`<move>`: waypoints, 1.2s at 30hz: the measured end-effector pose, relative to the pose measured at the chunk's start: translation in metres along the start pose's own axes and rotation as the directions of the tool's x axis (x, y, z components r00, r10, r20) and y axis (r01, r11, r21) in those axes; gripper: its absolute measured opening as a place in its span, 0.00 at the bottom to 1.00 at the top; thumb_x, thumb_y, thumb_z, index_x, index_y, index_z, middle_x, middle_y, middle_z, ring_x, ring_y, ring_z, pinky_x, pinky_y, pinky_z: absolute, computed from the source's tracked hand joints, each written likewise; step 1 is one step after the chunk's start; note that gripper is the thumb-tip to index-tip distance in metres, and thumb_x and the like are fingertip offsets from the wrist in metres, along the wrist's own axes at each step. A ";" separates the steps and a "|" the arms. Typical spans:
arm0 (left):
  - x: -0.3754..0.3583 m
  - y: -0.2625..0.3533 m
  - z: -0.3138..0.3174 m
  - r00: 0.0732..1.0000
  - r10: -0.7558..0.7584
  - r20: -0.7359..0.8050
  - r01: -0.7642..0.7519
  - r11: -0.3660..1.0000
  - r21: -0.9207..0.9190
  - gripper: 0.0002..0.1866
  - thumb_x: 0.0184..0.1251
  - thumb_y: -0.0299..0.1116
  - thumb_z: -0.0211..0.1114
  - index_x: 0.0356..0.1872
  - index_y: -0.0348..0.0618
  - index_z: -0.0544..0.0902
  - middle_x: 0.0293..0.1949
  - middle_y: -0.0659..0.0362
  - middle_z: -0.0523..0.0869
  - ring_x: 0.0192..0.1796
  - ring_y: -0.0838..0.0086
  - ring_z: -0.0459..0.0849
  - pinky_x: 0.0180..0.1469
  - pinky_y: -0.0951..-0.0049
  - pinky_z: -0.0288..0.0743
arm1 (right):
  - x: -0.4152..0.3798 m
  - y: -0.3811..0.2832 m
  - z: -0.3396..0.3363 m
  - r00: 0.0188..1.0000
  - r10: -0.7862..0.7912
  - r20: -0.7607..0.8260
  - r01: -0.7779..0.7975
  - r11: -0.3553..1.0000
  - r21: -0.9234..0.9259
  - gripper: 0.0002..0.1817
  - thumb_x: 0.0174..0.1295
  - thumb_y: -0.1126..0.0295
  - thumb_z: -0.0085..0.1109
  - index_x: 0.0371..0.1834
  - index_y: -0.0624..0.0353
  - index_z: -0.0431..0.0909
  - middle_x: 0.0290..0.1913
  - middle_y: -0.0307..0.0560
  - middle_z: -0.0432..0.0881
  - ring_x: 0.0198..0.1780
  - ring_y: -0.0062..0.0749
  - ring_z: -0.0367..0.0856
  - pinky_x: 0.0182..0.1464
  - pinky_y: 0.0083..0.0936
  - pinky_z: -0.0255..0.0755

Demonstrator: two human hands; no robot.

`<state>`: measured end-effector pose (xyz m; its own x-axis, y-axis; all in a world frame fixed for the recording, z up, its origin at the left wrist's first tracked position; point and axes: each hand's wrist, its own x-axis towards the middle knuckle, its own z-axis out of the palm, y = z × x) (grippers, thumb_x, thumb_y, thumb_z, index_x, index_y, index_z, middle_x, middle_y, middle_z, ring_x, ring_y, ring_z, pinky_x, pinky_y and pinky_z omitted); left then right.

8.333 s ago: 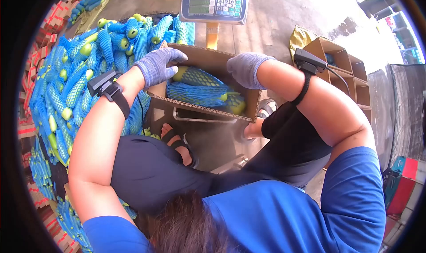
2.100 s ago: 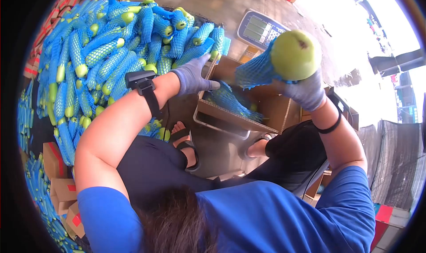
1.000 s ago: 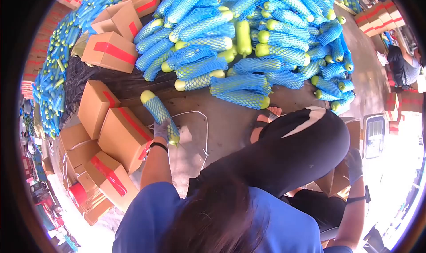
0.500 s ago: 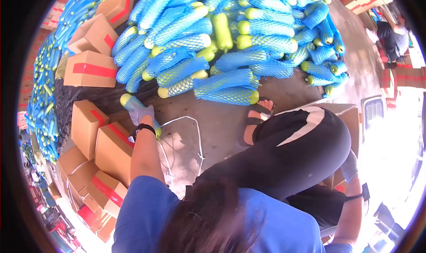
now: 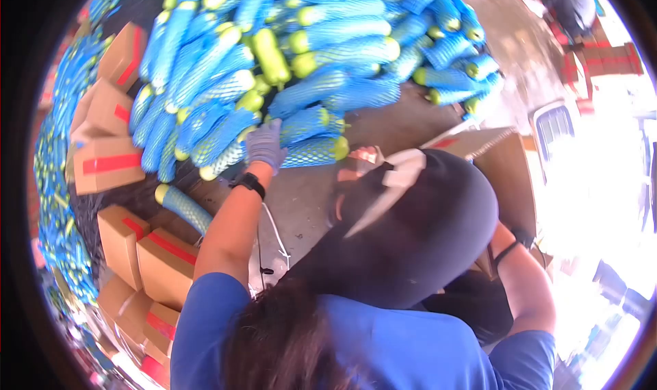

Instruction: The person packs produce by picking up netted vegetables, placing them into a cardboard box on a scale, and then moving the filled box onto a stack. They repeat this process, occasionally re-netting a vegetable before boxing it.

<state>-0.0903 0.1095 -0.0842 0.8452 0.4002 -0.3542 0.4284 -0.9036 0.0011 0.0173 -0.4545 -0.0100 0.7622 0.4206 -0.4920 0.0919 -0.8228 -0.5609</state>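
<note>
My left hand (image 5: 265, 145), in a grey glove, reaches to the front edge of a pile of long green gourds in blue foam net sleeves. It touches a netted gourd (image 5: 308, 152) there; whether the fingers grip it is hidden by the back of the hand. Another netted gourd (image 5: 183, 208) lies on the floor left of my forearm. One gourd without a net (image 5: 271, 56) lies in the pile. My right hand is hidden behind my knee, beside an open cardboard box (image 5: 503, 178).
Cardboard boxes with red tape (image 5: 109, 164) stand along the left, with more stacked below (image 5: 166, 267). A long heap of netted gourds (image 5: 61, 205) lies beyond them. A white cord (image 5: 275, 229) is on the floor. At the top right sits another person (image 5: 571, 8).
My left hand has let go of the gourd at the left and moved up and right to the pile. My right hand has gone out of sight behind the knee. The view has shifted.
</note>
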 end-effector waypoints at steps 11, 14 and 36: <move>0.006 -0.015 -0.001 0.993 0.103 -0.062 -0.116 0.954 -0.276 0.38 0.40 0.34 0.80 0.59 0.47 0.77 0.52 0.50 0.83 0.57 0.53 0.81 0.61 0.58 0.75 | -0.013 -0.087 -0.045 0.863 0.416 0.287 -0.222 0.822 -0.525 0.47 0.58 0.53 0.70 0.78 0.54 0.57 0.66 0.64 0.75 0.68 0.55 0.75 0.68 0.41 0.68; 0.009 -0.015 0.014 0.992 0.110 -0.052 -0.116 0.986 -0.123 0.39 0.40 0.34 0.81 0.60 0.49 0.76 0.54 0.50 0.82 0.58 0.53 0.81 0.63 0.58 0.74 | -0.020 -0.112 -0.070 0.853 0.377 0.359 -0.142 0.832 -0.536 0.38 0.62 0.56 0.65 0.76 0.53 0.63 0.62 0.59 0.78 0.64 0.54 0.77 0.65 0.42 0.71; 0.162 0.095 -0.062 0.868 -0.157 -0.471 -0.220 0.729 -0.648 0.30 0.60 0.36 0.74 0.62 0.34 0.77 0.55 0.43 0.84 0.61 0.56 0.82 0.65 0.62 0.74 | -0.172 -0.088 -0.149 0.990 -0.044 -0.133 -0.011 0.923 -0.384 0.31 0.53 0.67 0.71 0.63 0.60 0.77 0.52 0.58 0.83 0.55 0.58 0.80 0.59 0.44 0.74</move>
<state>0.1068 0.0982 -0.0839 0.8167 0.5615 0.1333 0.3338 -0.6481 0.6845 -0.0263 -0.5119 0.2232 0.8360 0.4016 -0.3739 0.3229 -0.9110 -0.2566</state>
